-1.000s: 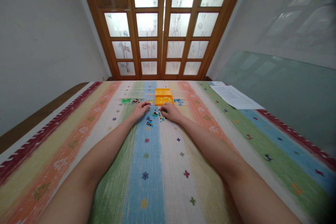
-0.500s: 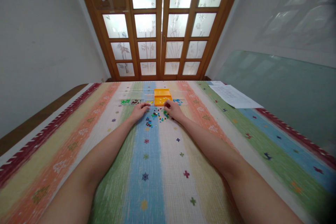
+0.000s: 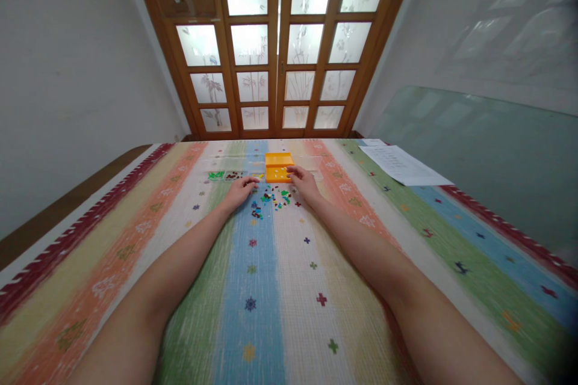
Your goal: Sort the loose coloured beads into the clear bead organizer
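Observation:
My left hand point(image 3: 241, 190) rests on the cloth at the near side of the clear boxes, its fingers loosely stretched and nothing visible in them. My right hand point(image 3: 306, 184) is over the right edge of the open orange box point(image 3: 279, 160), fingers pinched; whatever they hold is too small to make out. A few pale bits lie inside that box. Between my hands spreads a loose pile of tiny mixed-colour pieces point(image 3: 271, 197). Left of the orange box, clear compartments hold green pieces point(image 3: 215, 175), dark brown pieces point(image 3: 233, 175) and yellow pieces point(image 3: 257, 176).
A striped, patterned tablecloth point(image 3: 253, 325) covers the table. Printed paper sheets point(image 3: 406, 166) lie at the far right. Beyond the table's far edge stand wooden doors point(image 3: 273, 66) with frosted panes, and a glass panel point(image 3: 487, 150) leans at the right wall.
My right hand has moved from the right side of the pile up and to the right, to the orange box's edge. It now covers the blue pieces. My left hand stays put.

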`<state>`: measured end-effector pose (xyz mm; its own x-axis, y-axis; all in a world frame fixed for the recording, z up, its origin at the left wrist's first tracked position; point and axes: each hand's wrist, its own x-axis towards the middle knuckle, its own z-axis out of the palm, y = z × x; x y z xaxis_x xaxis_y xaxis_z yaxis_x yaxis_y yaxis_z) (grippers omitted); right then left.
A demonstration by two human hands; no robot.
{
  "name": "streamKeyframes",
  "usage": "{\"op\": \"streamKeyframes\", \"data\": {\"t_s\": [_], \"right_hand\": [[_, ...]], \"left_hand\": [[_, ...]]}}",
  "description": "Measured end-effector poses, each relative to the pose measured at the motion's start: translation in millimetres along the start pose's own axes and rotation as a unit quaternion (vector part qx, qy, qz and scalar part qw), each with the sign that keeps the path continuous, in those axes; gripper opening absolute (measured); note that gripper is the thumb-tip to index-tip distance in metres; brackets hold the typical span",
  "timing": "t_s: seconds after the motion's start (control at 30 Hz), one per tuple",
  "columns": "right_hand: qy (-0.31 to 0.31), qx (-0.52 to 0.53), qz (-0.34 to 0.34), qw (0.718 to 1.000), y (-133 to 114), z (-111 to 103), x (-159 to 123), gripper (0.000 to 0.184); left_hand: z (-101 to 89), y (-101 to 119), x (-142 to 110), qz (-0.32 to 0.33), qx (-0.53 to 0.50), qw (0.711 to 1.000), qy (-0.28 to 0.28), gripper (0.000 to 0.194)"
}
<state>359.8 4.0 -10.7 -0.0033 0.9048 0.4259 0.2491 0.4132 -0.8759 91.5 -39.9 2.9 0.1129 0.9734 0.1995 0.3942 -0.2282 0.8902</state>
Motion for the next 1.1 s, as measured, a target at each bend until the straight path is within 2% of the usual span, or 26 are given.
{"op": "streamKeyframes", "data": {"t_s": [0.1,0.2,0.3,0.4,0.5,0.63,0.73,0.9,0.97,1.1], "right_hand": [[-0.035,-0.064,-0.041,0.996,-14,-1,-7,0.02],[-0.142,-0.13,-0.123,0.973,-35,2,-21,0.013],[-0.256,-0.163,-0.206,0.93,-56,9,-37,0.011],[-0.371,-0.183,-0.273,0.868,-71,14,-46,0.008],[-0.414,-0.201,-0.309,0.832,-78,12,-48,0.011],[-0.412,-0.204,-0.305,0.834,-76,12,-46,0.009],[-0.385,-0.196,-0.28,0.857,-70,16,-45,0.009],[-0.24,-0.17,-0.169,0.941,-53,14,-37,0.014],[-0.189,-0.159,-0.136,0.96,-46,8,-31,0.015],[-0.104,-0.146,-0.092,0.98,-34,-2,-19,0.012]], "left_hand": [[-0.1,0,1,-0.001,0.001,1.0,-0.001,0.031],[0.1,-2,2,0.002,-0.006,1.0,-0.004,0.031],[0.2,-4,2,0.01,-0.014,1.0,-0.003,0.03],[0.0,-4,2,0.013,-0.012,1.0,-0.001,0.03],[-0.2,-2,1,0.011,-0.011,1.0,-0.007,0.031],[-0.2,-2,1,0.021,-0.021,1.0,-0.005,0.031],[0.0,-4,2,0.017,-0.011,1.0,-0.004,0.031],[1.1,-5,2,0.016,0.014,1.0,-0.001,0.031],[1.2,-4,1,0.023,0.037,0.999,-0.002,0.03],[0.8,-2,-1,0.033,0.07,0.997,-0.007,0.029]]}}
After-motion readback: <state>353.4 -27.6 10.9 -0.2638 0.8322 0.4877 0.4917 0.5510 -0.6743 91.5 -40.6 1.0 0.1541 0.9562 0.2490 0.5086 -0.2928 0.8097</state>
